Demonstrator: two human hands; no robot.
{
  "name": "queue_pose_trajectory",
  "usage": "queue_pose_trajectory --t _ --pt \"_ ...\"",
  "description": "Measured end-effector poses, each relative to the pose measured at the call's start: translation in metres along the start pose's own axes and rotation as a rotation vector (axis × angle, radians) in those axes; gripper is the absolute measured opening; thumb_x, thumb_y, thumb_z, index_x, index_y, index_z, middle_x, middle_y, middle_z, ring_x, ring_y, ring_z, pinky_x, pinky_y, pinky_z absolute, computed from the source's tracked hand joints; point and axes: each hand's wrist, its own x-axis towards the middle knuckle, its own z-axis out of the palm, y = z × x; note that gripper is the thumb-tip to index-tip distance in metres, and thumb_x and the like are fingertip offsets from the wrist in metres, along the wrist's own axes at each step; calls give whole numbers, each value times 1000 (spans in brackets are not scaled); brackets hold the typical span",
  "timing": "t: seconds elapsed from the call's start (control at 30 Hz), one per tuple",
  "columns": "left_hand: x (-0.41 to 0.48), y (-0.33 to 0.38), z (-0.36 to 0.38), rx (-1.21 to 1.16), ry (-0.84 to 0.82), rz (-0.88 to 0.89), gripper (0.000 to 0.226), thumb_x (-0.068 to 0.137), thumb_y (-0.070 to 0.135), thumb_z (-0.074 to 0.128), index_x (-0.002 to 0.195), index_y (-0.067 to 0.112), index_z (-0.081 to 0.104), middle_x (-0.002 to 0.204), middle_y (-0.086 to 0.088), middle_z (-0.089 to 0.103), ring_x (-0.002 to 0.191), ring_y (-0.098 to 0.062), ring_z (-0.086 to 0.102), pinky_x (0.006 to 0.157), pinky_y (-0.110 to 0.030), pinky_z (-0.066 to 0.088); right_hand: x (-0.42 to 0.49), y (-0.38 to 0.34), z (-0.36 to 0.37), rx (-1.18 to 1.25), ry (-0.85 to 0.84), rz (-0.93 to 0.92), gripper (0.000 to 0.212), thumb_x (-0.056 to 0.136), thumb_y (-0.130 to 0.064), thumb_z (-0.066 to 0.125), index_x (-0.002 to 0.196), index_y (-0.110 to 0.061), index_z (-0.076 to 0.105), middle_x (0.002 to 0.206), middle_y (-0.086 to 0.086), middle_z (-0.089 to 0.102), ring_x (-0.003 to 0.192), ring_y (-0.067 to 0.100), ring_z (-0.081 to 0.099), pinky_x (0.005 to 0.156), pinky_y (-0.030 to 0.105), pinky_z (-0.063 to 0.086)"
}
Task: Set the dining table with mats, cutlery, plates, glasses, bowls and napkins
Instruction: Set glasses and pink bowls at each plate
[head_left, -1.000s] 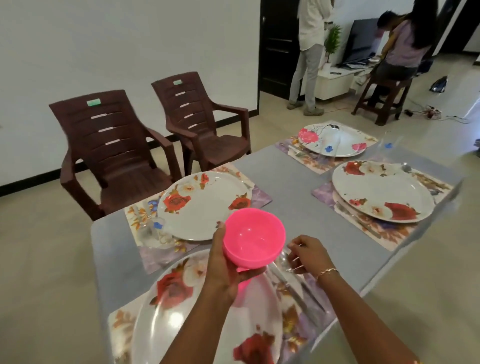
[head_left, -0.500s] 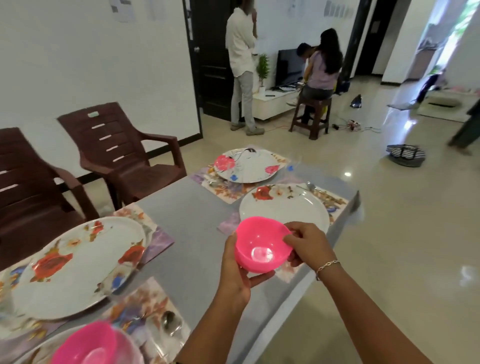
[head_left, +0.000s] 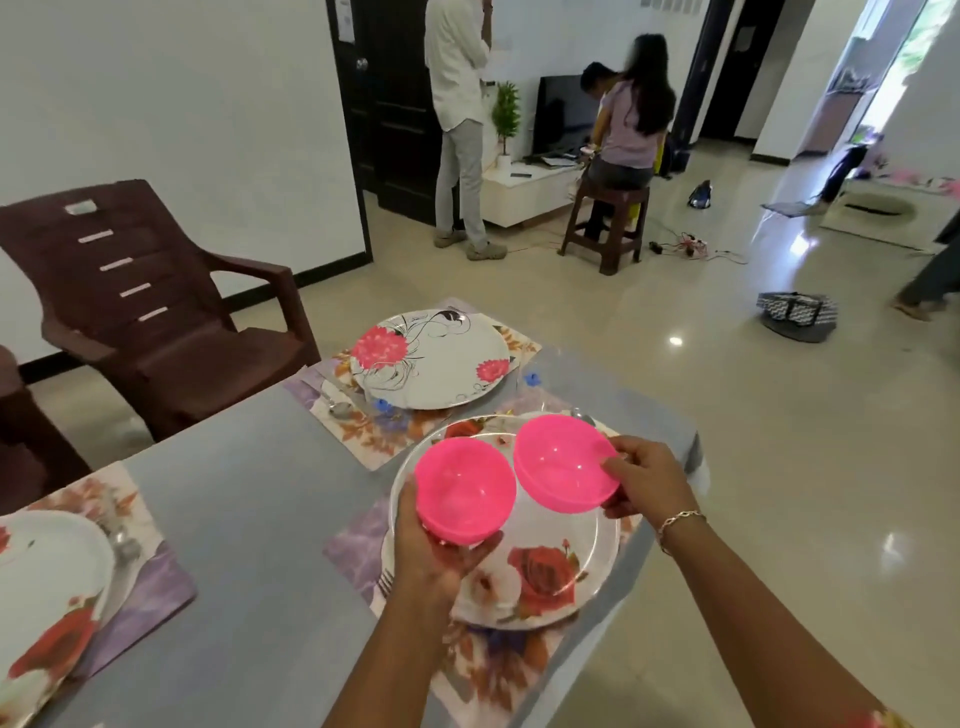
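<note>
Two pink bowls hang side by side above a white plate with red roses (head_left: 550, 577). My left hand (head_left: 436, 551) cups the left pink bowl (head_left: 465, 488) from below. My right hand (head_left: 641, 478) pinches the rim of the right pink bowl (head_left: 563, 462). The rose plate rests on a floral mat (head_left: 488, 660) near the table's right edge, with a fork (head_left: 383, 582) at its left. Beyond it, a plate with pink flowers (head_left: 431, 358) lies on another mat with a spoon (head_left: 337, 408). A third plate (head_left: 47, 597) on a mat sits at the near left.
The grey table (head_left: 249, 519) ends close on the right, with bare floor beyond. A brown plastic chair (head_left: 156, 322) stands at the table's far left side. Further back, one person stands and another sits on a stool (head_left: 605, 228) by a TV unit.
The view has shifted forward over the rose plate. The single stack held before is now two bowls, one in each hand, the right one pulled off to the right.
</note>
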Motion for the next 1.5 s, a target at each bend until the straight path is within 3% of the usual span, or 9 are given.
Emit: queue_pose_trajectory --t 0.2,0.53,0.7,0.9,1.03,1.17,1.27,1.37,1.5 --pt "47 32 38 -24 41 102 50 84 53 53 120 19 53 112 -15 56 103 -37 55 62 -49 57 87 19 31 -224 -118 36 35 86 -3 51 118 -10 59 68 16 62 55 32 62 64 47 57" --pt "67 35 66 -29 114 172 48 86 53 50 120 20 53 115 -15 57 109 -37 54 65 -47 54 152 38 73 -266 -295 87 33 83 -8 51 113 -15 61 82 9 63 74 36 65 70 49 56" --pt "68 10 111 35 88 139 46 85 52 50 118 19 56 115 -18 56 101 -39 56 55 -49 57 167 39 56 -107 -372 141 9 89 -20 57 95 -13 57 63 8 54 46 22 49 55 37 52" --pt "93 -53 198 83 28 67 53 84 54 50 121 16 54 118 -22 56 103 -41 56 56 -49 57 214 44 -32 -13 -254 -19 29 94 -18 49 67 -14 56 54 7 57 39 19 52 43 25 44" --pt "126 -111 272 82 -12 21 53 84 54 51 119 14 55 113 -20 58 94 -38 57 54 -48 57 255 45 -122 165 -169 -48 36 98 -31 38 81 -10 61 50 7 53 38 15 47 39 20 37" --pt "156 -171 350 123 -24 -9 54 84 54 52 120 13 54 118 -21 57 107 -40 55 62 -46 56 296 50 -208 9 -181 -155 26 93 -39 47 85 -18 59 47 3 51 37 13 44 39 19 35" --pt "178 -213 403 150 -63 -8 53 85 53 51 119 12 55 115 -20 58 108 -39 56 62 -46 57 335 63 -259 -193 -163 -243 11 90 -28 56 96 -20 57 53 6 58 41 13 51 45 25 44" --pt "202 -242 443 190 -86 -23 50 85 55 49 114 14 57 111 -18 60 102 -35 58 61 -46 57 372 75 -295 -334 -101 -247 21 88 -12 51 107 -11 58 57 8 60 52 22 54 59 38 51" --pt "242 -261 490 196 -114 -46 47 89 57 42 105 16 58 106 -17 59 100 -36 57 58 -45 58 428 78 -325 -421 -76 -257 32 88 -15 45 115 -11 61 68 15 64 64 23 54 63 30 42"
